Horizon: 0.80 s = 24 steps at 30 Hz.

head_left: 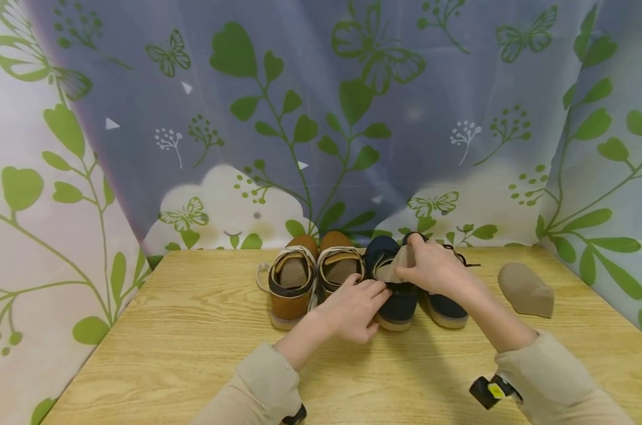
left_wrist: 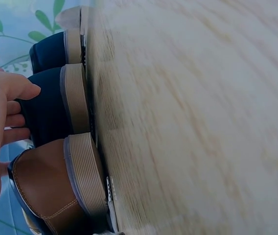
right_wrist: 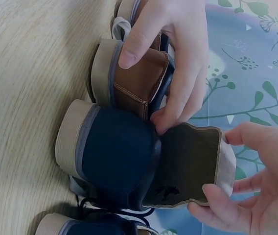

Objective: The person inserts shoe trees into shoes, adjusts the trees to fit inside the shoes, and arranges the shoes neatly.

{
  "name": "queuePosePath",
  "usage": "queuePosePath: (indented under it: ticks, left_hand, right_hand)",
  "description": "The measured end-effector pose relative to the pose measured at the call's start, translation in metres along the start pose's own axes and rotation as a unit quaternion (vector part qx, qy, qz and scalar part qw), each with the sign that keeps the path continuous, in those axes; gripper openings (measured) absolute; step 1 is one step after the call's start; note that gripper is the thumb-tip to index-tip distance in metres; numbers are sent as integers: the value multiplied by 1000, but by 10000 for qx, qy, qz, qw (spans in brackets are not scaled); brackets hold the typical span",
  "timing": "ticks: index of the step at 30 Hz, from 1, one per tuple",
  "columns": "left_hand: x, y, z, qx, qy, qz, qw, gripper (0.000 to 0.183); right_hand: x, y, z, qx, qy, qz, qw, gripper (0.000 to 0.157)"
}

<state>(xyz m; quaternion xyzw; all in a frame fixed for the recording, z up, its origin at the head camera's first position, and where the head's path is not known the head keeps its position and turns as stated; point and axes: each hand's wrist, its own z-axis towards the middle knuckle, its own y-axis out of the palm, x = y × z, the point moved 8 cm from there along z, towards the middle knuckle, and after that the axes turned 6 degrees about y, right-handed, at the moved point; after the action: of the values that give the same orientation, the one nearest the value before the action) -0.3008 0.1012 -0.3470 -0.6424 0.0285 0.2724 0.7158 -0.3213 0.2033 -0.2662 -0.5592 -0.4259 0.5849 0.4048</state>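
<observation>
My right hand (head_left: 435, 265) pinches a beige, hollow molded shoe shaper (right_wrist: 190, 161) between thumb and fingers. The shaper stands tilted up in the opening of a navy shoe (head_left: 398, 310), its other end hidden inside. My left hand (head_left: 353, 310) touches the collar of this shoe with its fingertips; the thumb (right_wrist: 129, 54) stands out apart from the fingers. To the right sits the second navy shoe (head_left: 448, 310), partly hidden by my right hand. A similar beige shaper (head_left: 525, 289) lies alone on the table further right.
Two brown shoes with pale laces, a left one (head_left: 291, 301) and a right one (head_left: 331, 260), stand left of the navy pair, heels toward me. All are on a wood-grain table (head_left: 193, 342). A leaf-patterned curtain (head_left: 310, 195) hangs behind the table's far edge.
</observation>
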Motion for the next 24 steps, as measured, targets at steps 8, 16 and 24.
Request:
queuePosePath:
  ticks: [8,16,24]
  left_hand:
    - [1,-2,0,101,71,290,9995,57]
    - [0,-1,-1,76,35,226,9997,58]
    - [1,0,0,53,45,200,9998,58]
  right_hand:
    - [-1,3,3,87,65,-39,9999,62]
    - [-1,6,7,113,-21,10,9999,59]
    - [1,11,8,130,-49,39,9999,62]
